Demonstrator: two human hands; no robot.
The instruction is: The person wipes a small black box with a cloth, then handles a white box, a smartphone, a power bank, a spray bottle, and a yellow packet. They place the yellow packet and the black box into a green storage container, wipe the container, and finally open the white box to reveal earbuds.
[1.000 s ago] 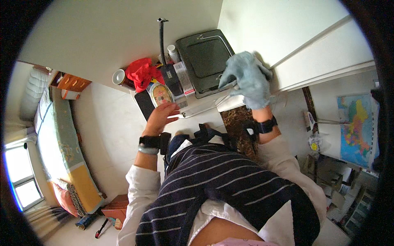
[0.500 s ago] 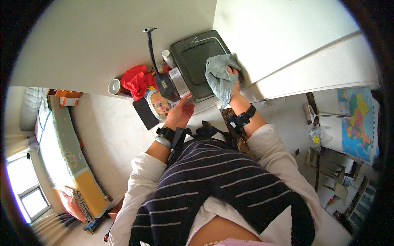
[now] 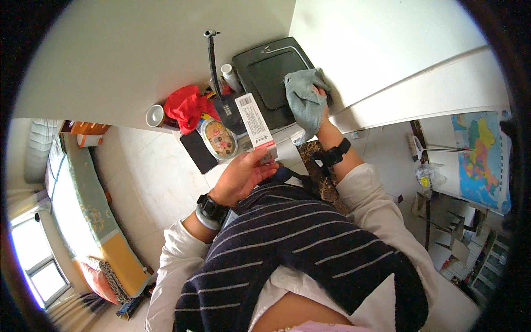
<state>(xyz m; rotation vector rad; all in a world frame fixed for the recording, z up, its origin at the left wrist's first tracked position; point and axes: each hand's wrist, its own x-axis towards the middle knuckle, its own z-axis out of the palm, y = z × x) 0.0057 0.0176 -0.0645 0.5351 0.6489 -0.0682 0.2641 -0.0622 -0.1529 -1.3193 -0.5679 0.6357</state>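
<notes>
My left hand (image 3: 237, 180) pinches the near, red end of a long white box (image 3: 253, 119) between thumb and fingers. The box is lifted and tilted, its far end over the lamp base and the edge of a dark flat panel with a raised rim (image 3: 271, 83). A crumpled grey-green cloth (image 3: 303, 102) is bunched in my right hand (image 3: 324, 113), over the panel's right side; it hides part of those fingers. Left of the box stands a black desk lamp (image 3: 213, 63). In front of the lamp sits an oval tub with a colourful lid (image 3: 219, 138).
A black phone (image 3: 198, 153) lies at the surface's near left edge. Behind it are a red bag or cloth (image 3: 185, 108) and a white cup (image 3: 155, 115). A white bottle (image 3: 228, 71) stands beside the panel. Walls border the surface at the back and right.
My left hand has taken hold of the white box and drawn it up and toward me, away from the lamp. My right hand has shifted slightly right with the cloth.
</notes>
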